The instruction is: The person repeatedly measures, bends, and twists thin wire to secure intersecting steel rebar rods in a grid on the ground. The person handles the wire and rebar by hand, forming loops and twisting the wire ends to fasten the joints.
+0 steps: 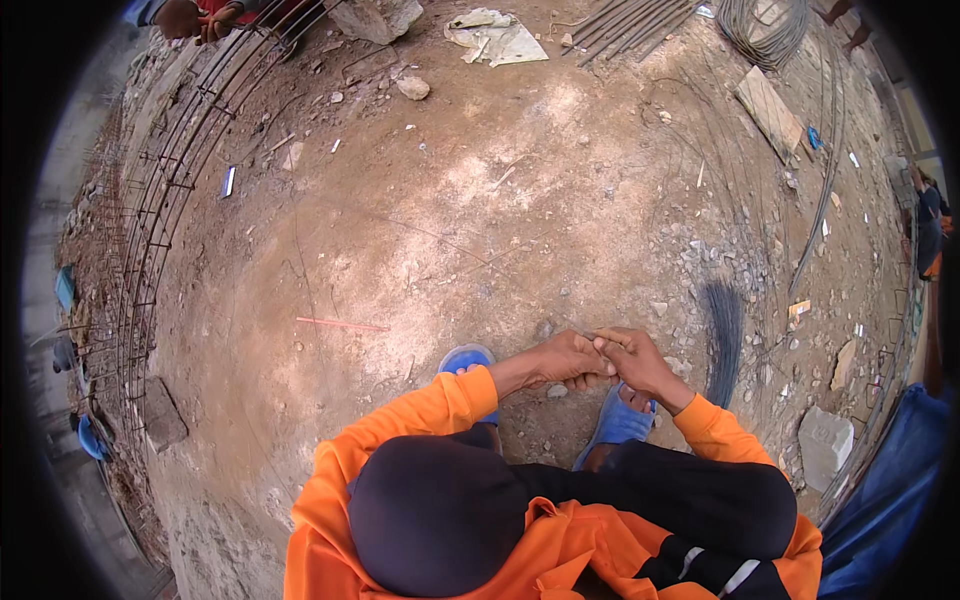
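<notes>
My left hand [566, 361] and my right hand [637, 358] meet in front of my knees, fingertips pinched together. Between them is what looks like a thin piece of wire, mostly hidden by the fingers. Just right of my right hand, a bundle of dark tie wire [724, 341] lies on the dirt. Below the hands are my feet in blue sandals [624, 416]. A thin red stick [341, 324] lies on the ground to the left.
A long rebar cage [176, 176] curves along the left, with another person's hands [196, 21] at its far end. Rebar rods [630, 26], a wire coil [763, 34] and a board [770, 111] lie ahead. A stone block [825, 448] sits right; a concrete block [161, 414] left.
</notes>
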### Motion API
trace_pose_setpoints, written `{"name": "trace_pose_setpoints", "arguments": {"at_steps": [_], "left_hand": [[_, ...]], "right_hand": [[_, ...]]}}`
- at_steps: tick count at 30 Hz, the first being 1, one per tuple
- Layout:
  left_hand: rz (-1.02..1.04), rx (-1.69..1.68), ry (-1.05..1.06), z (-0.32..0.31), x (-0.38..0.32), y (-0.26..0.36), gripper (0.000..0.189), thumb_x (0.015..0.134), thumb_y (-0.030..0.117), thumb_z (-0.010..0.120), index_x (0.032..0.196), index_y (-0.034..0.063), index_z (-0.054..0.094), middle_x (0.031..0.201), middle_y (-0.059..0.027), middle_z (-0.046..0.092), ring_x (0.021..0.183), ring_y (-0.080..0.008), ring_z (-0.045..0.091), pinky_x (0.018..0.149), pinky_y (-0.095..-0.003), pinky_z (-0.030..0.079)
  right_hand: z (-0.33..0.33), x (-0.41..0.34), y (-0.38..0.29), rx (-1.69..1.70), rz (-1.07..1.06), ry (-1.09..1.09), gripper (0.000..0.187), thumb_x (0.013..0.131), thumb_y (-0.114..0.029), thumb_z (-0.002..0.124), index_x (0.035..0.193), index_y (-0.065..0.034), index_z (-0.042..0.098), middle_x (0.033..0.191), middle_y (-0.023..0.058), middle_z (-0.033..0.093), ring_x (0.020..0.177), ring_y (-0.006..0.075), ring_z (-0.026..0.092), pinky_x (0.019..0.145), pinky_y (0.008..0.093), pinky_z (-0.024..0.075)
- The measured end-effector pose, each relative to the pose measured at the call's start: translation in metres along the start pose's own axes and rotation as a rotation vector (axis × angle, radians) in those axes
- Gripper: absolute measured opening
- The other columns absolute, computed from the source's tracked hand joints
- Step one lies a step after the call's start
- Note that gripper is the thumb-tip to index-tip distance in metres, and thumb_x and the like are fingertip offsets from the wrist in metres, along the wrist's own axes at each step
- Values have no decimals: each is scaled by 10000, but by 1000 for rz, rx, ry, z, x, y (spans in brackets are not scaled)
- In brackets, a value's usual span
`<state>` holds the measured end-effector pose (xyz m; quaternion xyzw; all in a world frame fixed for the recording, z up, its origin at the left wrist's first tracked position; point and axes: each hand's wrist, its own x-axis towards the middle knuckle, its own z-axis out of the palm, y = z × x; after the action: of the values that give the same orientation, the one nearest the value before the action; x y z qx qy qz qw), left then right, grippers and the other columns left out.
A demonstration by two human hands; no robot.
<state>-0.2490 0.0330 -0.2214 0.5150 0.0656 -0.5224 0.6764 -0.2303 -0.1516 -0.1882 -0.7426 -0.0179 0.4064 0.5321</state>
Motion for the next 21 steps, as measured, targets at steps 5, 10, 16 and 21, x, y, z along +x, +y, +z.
{"name": "trace_pose_setpoints", "arguments": {"at_steps": [5, 10, 16, 21], "left_hand": [[110, -532, 516, -55, -11, -18, 358, 965, 326, 566, 1194, 52, 597, 848, -61, 644, 683, -149, 603, 637, -297, 522], [403, -867, 909, -121, -29, -14, 305, 1014, 293, 464, 1166, 55, 578, 890, -57, 618, 761, -172, 602, 702, -329, 528], [575, -944, 1088, -176, -53, -2, 221, 1010, 261, 502, 1061, 66, 592, 841, -38, 611, 694, -152, 592, 619, -281, 525], [563, -935, 1196, -191, -63, -6, 144, 974, 210, 582, 981, 67, 603, 814, -32, 619, 661, -141, 601, 563, -268, 521]], "right_hand": [[5, -25, 18, 23, -23, 107, 304, 1007, -187, 539, 1184, 37, 643, 710, -10, 560, 534, 36, 458, 487, 208, 391], [3, -45, 31, 61, -94, 93, 302, 995, -186, 561, 1181, 32, 653, 706, -2, 562, 569, 60, 507, 510, 228, 418], [-6, -50, 26, -29, -56, 71, 299, 991, -185, 567, 1166, 36, 664, 702, 4, 578, 559, 68, 538, 501, 225, 435], [-10, -57, 37, -43, -114, 59, 293, 983, -182, 573, 1164, 27, 672, 705, 3, 594, 555, 61, 533, 497, 220, 427]]}}
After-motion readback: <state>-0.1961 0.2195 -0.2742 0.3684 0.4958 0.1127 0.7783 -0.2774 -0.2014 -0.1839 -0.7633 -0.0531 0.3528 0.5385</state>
